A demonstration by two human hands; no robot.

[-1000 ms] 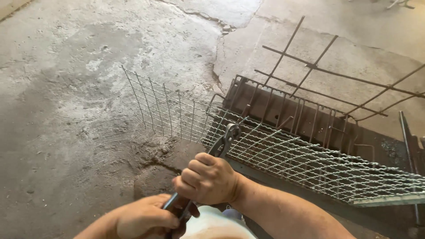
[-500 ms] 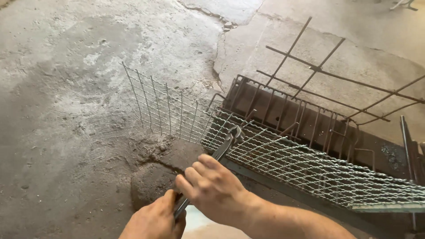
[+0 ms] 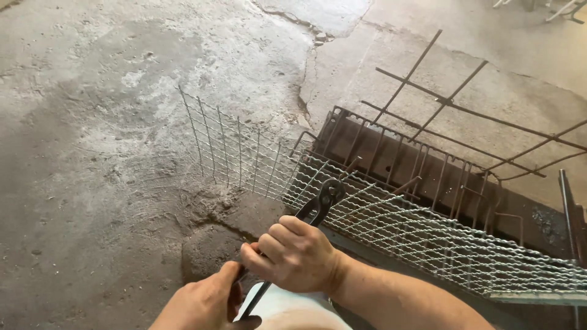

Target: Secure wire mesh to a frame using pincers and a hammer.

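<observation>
We look down on a rough concrete floor (image 3: 110, 122), grey and mottled, pale and powdery in patches and split by a jagged crack (image 3: 306, 91) that runs down toward the work. At right a long rusted steel frame (image 3: 391, 156) lies aslant, its brown channel topped by a row of thin upright bars, and beyond it a loose grid of rusty rods (image 3: 452, 101) lies flat on the smoother slab. Across the frame's near side stretches a strip of bright wire mesh (image 3: 428, 235), silvery, woven in small squares, flat along the frame and bent upright at its left end, where it stands off the floor like a short fence. A dark rounded stone (image 3: 211, 247) sits on the floor just below that upturned end. Our right hand (image 3: 296, 253) is closed in a firm fist around the upper handle of a pair of black pincers (image 3: 318, 205), knuckles up; our left hand (image 3: 205, 302), at the bottom edge of the view, wraps the lower handle. The pincers are slim and dark, with two long straight handles that meet in a rounded head; that head rests against the mesh where it bends, just above the right hand. Whether the head has a wire pinched, we cannot tell.
</observation>
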